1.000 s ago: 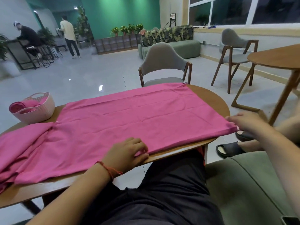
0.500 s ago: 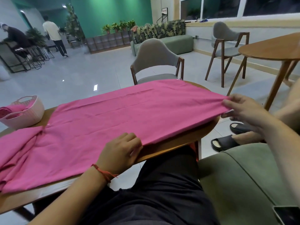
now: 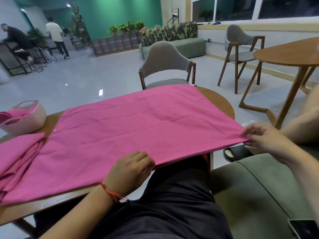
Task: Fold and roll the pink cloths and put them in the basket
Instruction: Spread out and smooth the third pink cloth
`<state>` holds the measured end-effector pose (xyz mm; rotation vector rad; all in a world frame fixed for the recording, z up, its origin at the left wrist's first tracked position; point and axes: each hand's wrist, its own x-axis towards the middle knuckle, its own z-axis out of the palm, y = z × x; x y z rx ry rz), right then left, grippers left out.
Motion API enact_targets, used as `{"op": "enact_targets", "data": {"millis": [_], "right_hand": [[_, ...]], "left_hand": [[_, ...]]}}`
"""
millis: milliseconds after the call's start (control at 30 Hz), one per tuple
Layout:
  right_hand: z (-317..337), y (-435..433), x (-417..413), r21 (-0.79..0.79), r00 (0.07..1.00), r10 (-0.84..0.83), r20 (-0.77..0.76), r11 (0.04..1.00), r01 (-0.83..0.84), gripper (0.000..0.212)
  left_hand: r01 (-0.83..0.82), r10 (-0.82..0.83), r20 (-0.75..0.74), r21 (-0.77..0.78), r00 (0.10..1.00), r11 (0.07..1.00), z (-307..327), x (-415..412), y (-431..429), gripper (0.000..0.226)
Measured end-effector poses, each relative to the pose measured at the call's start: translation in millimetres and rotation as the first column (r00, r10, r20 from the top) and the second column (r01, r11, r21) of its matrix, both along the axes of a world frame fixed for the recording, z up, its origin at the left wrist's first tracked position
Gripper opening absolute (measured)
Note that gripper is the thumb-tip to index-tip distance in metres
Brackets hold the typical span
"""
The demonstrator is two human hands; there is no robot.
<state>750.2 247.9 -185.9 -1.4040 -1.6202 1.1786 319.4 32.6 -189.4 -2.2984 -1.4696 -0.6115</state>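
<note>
A large pink cloth [image 3: 138, 128] lies spread flat over the round wooden table [image 3: 222, 104], its left end bunched in folds. My left hand [image 3: 131, 169] grips the cloth's near edge at the table's front. My right hand [image 3: 262, 138] pinches the near right corner, held just off the table's right side, so the cloth is stretched taut. A pale pink woven basket [image 3: 27, 120] stands at the table's far left with rolled pink cloths [image 3: 10, 115] inside it.
A grey chair [image 3: 165, 66] stands behind the table. Another chair [image 3: 241, 49] and a second wooden table [image 3: 290, 54] are at the right. I sit on a green sofa [image 3: 259, 195] with a phone [image 3: 305, 228] on it. Two people stand far left.
My right hand has lifted the near right corner off the table and pulled it rightward. My left hand's fingers have curled over the near edge.
</note>
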Motion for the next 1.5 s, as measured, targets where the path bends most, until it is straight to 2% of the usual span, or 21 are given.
{"op": "enact_targets", "data": {"millis": [100, 267, 367, 500, 600, 667, 733, 833, 967, 1067, 1133, 1200, 1233, 1333, 1500], "right_hand": [[-1, -7, 0, 0.031, 0.991, 0.004, 0.132, 0.999, -0.008, 0.029], [-4, -16, 8, 0.115, 0.974, -0.006, 0.224, 0.993, -0.02, 0.034], [-7, -23, 9, 0.193, 0.947, 0.025, 0.322, 0.977, -0.091, 0.039], [-4, -27, 2, 0.429, 0.91, -0.036, 0.413, 0.889, -0.159, 0.031], [-2, -25, -3, 0.578, 0.875, -0.164, 0.455, 0.803, -0.15, 0.021], [2, -21, -2, 0.659, 0.844, -0.253, 0.474, 0.737, -0.149, 0.019], [11, -18, -1, 0.699, 0.834, -0.274, 0.479, 0.694, -0.173, 0.021], [33, -18, 1, 0.715, 0.814, -0.259, 0.521, 0.653, -0.25, 0.023], [59, -20, -4, 0.695, 0.843, -0.219, 0.492, 0.682, -0.228, 0.025], [71, -17, -10, 0.689, 0.853, -0.224, 0.471, 0.697, -0.198, 0.03], [79, -13, -18, 0.676, 0.855, -0.238, 0.461, 0.718, -0.165, 0.025], [89, -10, -28, 0.659, 0.855, -0.234, 0.463, 0.736, -0.155, 0.02], [93, -8, -32, 0.647, 0.845, -0.235, 0.48, 0.745, -0.16, 0.021], [100, 7, -40, 0.607, 0.815, -0.231, 0.531, 0.775, -0.176, 0.038], [114, 50, -43, 0.566, 0.756, -0.208, 0.621, 0.786, -0.249, 0.039]], "left_hand": [[0.02, -0.02, 0.019, -0.019, 1.0, 1.0, -1, 2, -1, 0.007], [0.052, -0.049, 0.065, -0.047, 0.997, 0.998, -3, 2, -8, 0.01], [0.033, -0.028, 0.081, -0.062, 0.996, 0.998, -5, -3, -13, 0.009], [-0.031, 0.034, 0.041, -0.063, 0.999, 0.998, -3, -14, -17, 0.01], [-0.055, 0.056, 0.035, -0.051, 0.998, 0.997, 0, -19, -24, 0.011], [-0.083, 0.084, 0.035, -0.043, 0.996, 0.996, 0, -27, -30, 0.012], [-0.12, 0.122, 0.041, -0.054, 0.992, 0.991, 0, -42, -38, 0.017], [-0.196, 0.2, 0.051, -0.075, 0.979, 0.978, 3, -73, -58, 0.023], [-0.358, 0.365, 0.091, -0.087, 0.927, 0.93, 26, -117, -95, 0.028], [-0.492, 0.502, 0.086, -0.116, 0.861, 0.863, 37, -155, -117, 0.031], [-0.568, 0.582, 0.101, -0.139, 0.807, 0.811, 41, -185, -129, 0.032], [-0.644, 0.672, 0.115, -0.207, 0.731, 0.736, 44, -211, -139, 0.016], [-0.668, 0.703, 0.099, -0.245, 0.704, 0.703, 45, -224, -141, 0.011], [-0.68, 0.744, 0.096, -0.341, 0.661, 0.649, 53, -256, -151, 0.033], [-0.709, 0.763, 0.073, -0.322, 0.642, 0.627, 84, -309, -154, 0.028]]}}
